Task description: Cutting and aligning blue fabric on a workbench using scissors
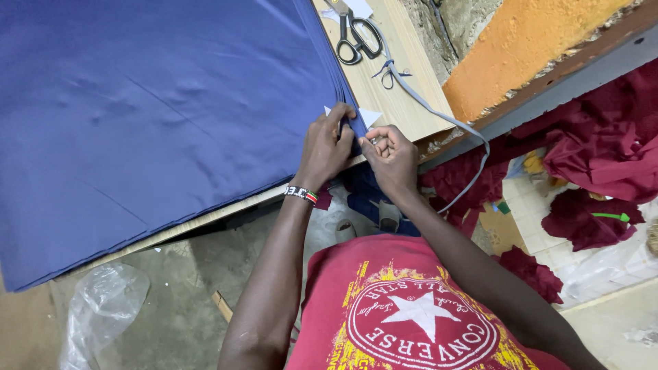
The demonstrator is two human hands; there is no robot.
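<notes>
A thick stack of blue fabric [151, 103] lies spread over a wooden table [404, 96]. My left hand [325, 147] presses on the stack's near right corner, fingers curled over the layered edge. Right beside it, my right hand [389, 154] pinches the same corner, with something small and thin between thumb and fingers that I cannot make out. A small white paper piece [369, 116] pokes out from under the fabric corner just above my hands. A beaded band circles my left wrist.
Black-handled scissors [356, 38] lie on the table's far end, with a grey tape [439, 113] trailing off the edge. Maroon fabric pieces [603, 144] lie heaped on the floor to the right. A clear plastic bag [103, 308] sits on the floor at lower left.
</notes>
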